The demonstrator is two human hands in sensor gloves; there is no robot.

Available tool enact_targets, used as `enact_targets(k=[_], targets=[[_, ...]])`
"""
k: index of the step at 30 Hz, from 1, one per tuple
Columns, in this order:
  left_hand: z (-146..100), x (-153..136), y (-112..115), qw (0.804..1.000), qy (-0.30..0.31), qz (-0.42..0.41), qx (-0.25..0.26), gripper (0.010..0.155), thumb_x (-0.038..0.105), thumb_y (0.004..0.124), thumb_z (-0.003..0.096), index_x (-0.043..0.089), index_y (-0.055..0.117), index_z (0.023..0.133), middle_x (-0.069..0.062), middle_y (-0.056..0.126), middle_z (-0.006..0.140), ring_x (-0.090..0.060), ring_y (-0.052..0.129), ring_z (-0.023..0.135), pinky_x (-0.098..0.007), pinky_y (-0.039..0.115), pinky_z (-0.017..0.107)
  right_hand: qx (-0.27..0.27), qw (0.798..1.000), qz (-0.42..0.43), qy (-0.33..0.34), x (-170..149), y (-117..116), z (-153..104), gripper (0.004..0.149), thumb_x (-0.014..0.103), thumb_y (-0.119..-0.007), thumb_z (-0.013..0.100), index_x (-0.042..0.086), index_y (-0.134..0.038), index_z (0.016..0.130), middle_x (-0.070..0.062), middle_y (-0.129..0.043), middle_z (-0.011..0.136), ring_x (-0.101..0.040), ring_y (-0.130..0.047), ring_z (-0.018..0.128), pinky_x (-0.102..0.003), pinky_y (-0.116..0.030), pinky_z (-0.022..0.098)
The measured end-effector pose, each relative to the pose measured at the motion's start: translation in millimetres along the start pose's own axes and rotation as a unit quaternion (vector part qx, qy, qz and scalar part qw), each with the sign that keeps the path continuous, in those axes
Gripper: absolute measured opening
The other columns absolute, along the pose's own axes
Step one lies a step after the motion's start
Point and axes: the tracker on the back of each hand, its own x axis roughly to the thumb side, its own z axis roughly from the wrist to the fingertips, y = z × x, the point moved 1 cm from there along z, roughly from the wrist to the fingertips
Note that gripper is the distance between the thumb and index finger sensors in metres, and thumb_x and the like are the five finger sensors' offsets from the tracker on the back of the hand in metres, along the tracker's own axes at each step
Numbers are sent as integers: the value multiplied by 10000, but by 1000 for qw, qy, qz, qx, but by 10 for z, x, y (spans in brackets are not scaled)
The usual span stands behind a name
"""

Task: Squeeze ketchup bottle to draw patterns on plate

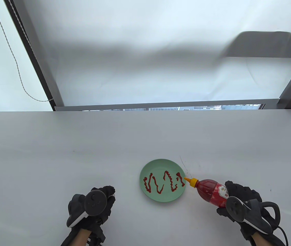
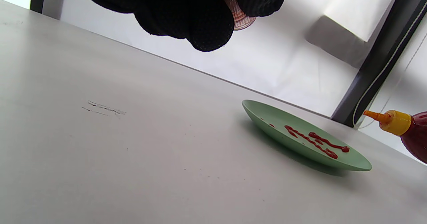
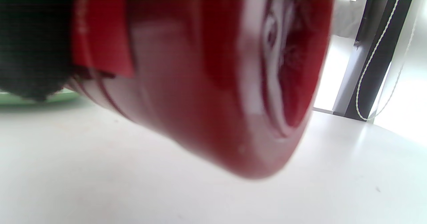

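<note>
Seen from above: right hand (image 1: 240,202) grasping the ketchup bottle (image 1: 211,192) around its rear half, bottle tipped on its side, orange nozzle (image 1: 187,178) over the right rim of the green plate (image 1: 148,196). Red zigzag lines (image 1: 164,182) across the plate. Left hand (image 1: 91,205) near the plate's left, holding nothing, fingers curled; how tightly, cannot tell.

From the left wrist: nozzle (image 2: 375,115) clearly above the plate (image 2: 267,124), not touching it.

From the right wrist: only the blurred bottle base (image 3: 233,83), lifted clear of the table (image 3: 100,184).
</note>
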Motion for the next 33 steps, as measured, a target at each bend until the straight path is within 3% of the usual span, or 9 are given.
enact_targets(k=[11, 18, 22, 26, 30, 33], targets=[[-40, 127, -87, 999, 22, -6, 25, 453, 305, 758, 561, 147, 633, 967, -132, 892, 905, -388, 846, 803, -578, 730, 576, -48, 991, 125, -21, -108, -82, -93, 1006, 720, -979, 376, 175, -613, 1139, -146, -838, 1045, -334, -904, 887, -598, -772, 691], [-62, 474, -351, 994, 54, -58, 74, 458, 306, 766, 562, 141, 649, 973, -133, 905, 901, -386, 857, 802, -579, 738, 573, -60, 961, 268, -34, -145, -76, -141, 1009, 720, -968, 399, 150, -597, 1145, -170, -825, 1044, -349, -895, 883, -606, -774, 678], [150, 855, -515, 984, 87, -133, 75, 456, 307, 757, 568, 138, 649, 978, -136, 906, 887, -386, 857, 786, -579, 735, 570, -68, 932, 356, -31, -144, -57, -163, 1017, 725, -960, 407, 143, -580, 1150, -170, -816, 1049, -351, -889, 887, -605, -774, 680], [442, 1291, -621, 961, 127, -236, 69, 457, 308, 756, 570, 124, 664, 978, -141, 919, 866, -390, 866, 766, -582, 738, 561, -66, 902, 427, -19, -116, -50, -207, 1020, 725, -957, 411, 146, -569, 1155, -173, -806, 1055, -352, -882, 894, -606, -768, 685], [669, 1631, -560, 944, 151, -290, 40, 455, 300, 759, 571, 106, 686, 977, -156, 931, 847, -397, 871, 750, -589, 737, 552, -68, 885, 461, -9, -68, -53, -216, 1021, 728, -950, 416, 145, -559, 1157, -172, -801, 1059, -351, -879, 897, -603, -767, 688], [758, 1695, -483, 944, 149, -291, 47, 454, 303, 750, 572, 96, 699, 972, -156, 943, 827, -393, 882, 733, -587, 744, 543, -61, 881, 469, 6, -38, -61, -219, 1017, 729, -948, 419, 146, -561, 1157, -172, -798, 1060, -351, -879, 898, -603, -767, 689]])
